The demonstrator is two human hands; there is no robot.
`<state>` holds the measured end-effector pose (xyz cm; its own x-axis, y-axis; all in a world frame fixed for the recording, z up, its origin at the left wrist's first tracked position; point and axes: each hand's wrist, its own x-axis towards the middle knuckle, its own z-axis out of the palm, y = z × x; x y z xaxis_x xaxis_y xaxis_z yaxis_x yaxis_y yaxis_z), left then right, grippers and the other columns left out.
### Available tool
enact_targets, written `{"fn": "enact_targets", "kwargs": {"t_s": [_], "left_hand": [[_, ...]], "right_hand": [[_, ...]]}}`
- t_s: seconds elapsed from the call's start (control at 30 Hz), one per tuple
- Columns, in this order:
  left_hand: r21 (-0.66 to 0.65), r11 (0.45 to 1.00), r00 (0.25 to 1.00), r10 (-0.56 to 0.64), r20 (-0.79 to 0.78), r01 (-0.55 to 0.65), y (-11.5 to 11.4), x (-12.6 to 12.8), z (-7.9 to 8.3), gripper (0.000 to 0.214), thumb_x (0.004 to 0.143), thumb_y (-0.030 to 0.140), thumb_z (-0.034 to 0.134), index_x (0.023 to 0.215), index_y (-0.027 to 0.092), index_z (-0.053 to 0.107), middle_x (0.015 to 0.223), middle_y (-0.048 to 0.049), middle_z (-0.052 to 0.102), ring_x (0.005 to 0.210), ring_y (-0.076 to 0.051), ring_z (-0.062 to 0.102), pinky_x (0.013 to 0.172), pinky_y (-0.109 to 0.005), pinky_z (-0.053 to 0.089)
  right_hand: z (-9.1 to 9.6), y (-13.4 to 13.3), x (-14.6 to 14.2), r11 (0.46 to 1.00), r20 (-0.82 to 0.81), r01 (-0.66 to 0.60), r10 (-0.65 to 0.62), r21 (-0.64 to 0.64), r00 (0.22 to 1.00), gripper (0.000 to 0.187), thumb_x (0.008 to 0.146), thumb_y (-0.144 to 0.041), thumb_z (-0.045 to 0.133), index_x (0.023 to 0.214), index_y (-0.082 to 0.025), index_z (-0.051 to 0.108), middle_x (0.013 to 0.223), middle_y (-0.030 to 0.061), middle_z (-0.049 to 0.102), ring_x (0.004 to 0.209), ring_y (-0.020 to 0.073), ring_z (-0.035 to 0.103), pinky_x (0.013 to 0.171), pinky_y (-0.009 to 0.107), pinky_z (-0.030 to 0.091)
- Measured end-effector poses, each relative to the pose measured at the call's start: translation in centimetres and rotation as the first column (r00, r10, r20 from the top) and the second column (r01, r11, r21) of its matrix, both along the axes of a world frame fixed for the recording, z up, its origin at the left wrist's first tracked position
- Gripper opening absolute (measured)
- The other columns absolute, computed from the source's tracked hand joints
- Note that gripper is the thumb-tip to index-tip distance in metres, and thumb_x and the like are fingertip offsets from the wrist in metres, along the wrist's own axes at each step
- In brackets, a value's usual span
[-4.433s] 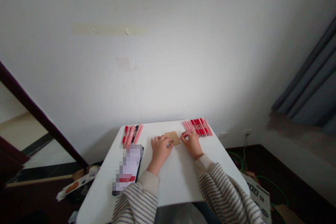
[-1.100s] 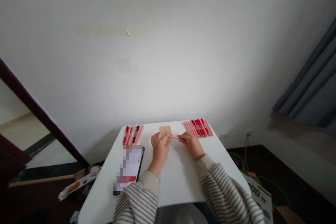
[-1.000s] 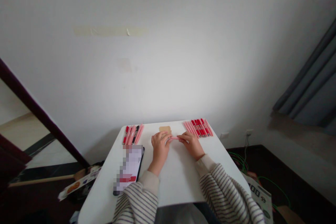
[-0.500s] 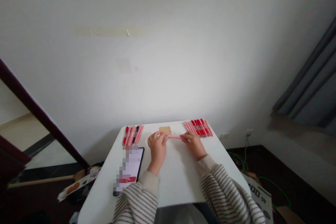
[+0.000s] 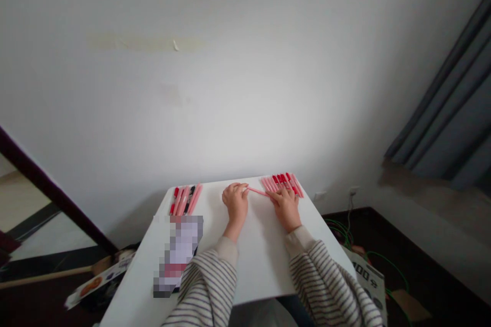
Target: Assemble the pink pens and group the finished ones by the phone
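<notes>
A slim pink pen spans the gap between my hands above the white table, tilted down toward the right. My left hand pinches its left end between thumb and fingers. At the other end, the fingers of my right hand are closed on it. Just behind the right hand lies a row of pink and red pens, partly covered by the fingers. Another group of pink, red and black pens lies to the left of my left hand.
A phone, partly pixelated, lies on the left of the white table, near my left sleeve. Behind the table rises a pale wall. Green cables and a printed box are on the floor at right.
Both hands have moved slightly, and the pen has gone from nearly level to slanting down rightward. The tan piece behind my left hand is now out of sight. The camera view has shifted a little.
</notes>
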<state>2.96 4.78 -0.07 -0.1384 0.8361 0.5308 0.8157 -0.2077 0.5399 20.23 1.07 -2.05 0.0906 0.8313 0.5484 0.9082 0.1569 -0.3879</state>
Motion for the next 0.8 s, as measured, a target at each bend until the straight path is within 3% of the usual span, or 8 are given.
{"fn": "enact_targets", "kwargs": {"t_s": [0.2, 0.43, 0.57, 0.8], "left_hand": [[-0.084, 0.996, 0.999, 0.020, 0.033, -0.017, 2.0, 3.9, 0.6, 0.026, 0.083, 0.032, 0.059, 0.108, 0.033, 0.069, 0.117, -0.0045, 0.061, 0.111, -0.022, 0.050, 0.099, -0.037, 0.035], [-0.122, 0.992, 1.000, 0.013, -0.007, -0.014, 3.0, 6.8, 0.2, 0.035, 0.084, 0.039, 0.057, 0.117, 0.030, 0.064, 0.120, -0.0067, 0.060, 0.113, -0.024, 0.048, 0.100, -0.041, 0.035], [-0.126, 0.988, 0.993, -0.101, -0.053, 0.094, 3.0, 7.8, -0.2, 0.025, 0.085, 0.042, 0.055, 0.105, 0.036, 0.069, 0.126, -0.0029, 0.057, 0.118, -0.026, 0.044, 0.106, -0.053, 0.030], [-0.152, 0.968, 0.959, -0.227, -0.172, 0.202, 3.0, 8.7, -1.0, 0.026, 0.087, 0.048, 0.050, 0.106, 0.045, 0.068, 0.138, 0.0022, 0.050, 0.132, -0.029, 0.030, 0.109, -0.070, 0.012]], "right_hand": [[0.0, 0.1, 1.3, 0.989, -0.051, 0.150, -0.149, 0.001, 0.987, 0.020, 0.091, -0.034, 0.055, 0.101, -0.031, 0.072, 0.101, 0.0052, 0.066, 0.104, 0.0248, 0.046, 0.092, 0.039, 0.028], [0.3, 0.0, 1.8, 0.940, -0.080, 0.341, -0.340, -0.009, 0.937, 0.027, 0.092, -0.032, 0.048, 0.104, -0.029, 0.071, 0.103, 0.0077, 0.067, 0.104, 0.0258, 0.046, 0.091, 0.040, 0.026], [0.4, 0.1, 1.8, 0.923, -0.086, 0.384, -0.385, -0.034, 0.919, 0.029, 0.092, -0.031, 0.045, 0.101, -0.027, 0.072, 0.103, 0.0076, 0.067, 0.104, 0.0260, 0.046, 0.093, 0.042, 0.024], [0.5, 0.1, 1.9, 0.912, -0.063, 0.409, -0.410, -0.033, 0.910, 0.031, 0.093, -0.032, 0.042, 0.107, -0.026, 0.068, 0.106, 0.0072, 0.066, 0.106, 0.0257, 0.046, 0.095, 0.044, 0.021]]}}
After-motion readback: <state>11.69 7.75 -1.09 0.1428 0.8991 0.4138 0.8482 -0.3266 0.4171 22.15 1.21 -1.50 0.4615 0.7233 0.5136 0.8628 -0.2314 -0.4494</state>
